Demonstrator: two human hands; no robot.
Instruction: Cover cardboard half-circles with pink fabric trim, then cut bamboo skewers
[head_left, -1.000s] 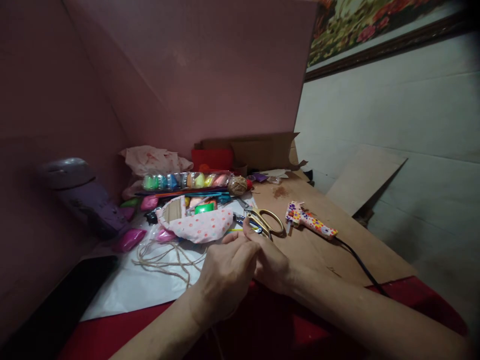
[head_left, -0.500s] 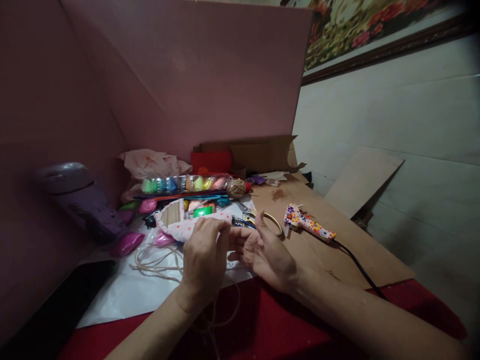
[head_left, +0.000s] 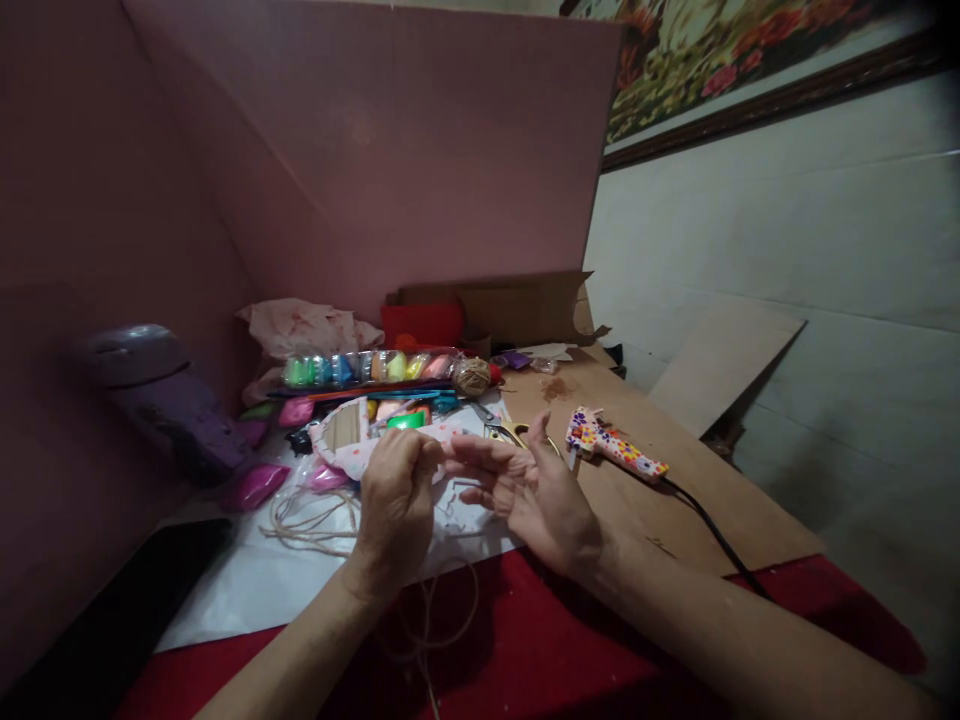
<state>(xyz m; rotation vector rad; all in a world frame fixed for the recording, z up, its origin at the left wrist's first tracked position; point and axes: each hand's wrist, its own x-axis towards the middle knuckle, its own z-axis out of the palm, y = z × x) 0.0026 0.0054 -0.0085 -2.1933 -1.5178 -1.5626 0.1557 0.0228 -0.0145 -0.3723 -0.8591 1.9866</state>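
Seemingly midway in handling the jute twine (head_left: 428,620), hanging loose over the red cloth (head_left: 525,610) and not yet knotted anywhere visible, with left hand (head_left: 397,500) curled tight, impossible to tell whether around any twine, and right hand (head_left: 544,505) spread just beside it.

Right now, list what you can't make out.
Head view:
Left hand: whether its grip holds anything, hidden by its own back.
Scissors: handles, partly behind the right hand.
Black cord: the rest, behind the right forearm.
Lower string: the rest, cut off by the bottom edge.
Framed picture: top, cut off by the upper edge.
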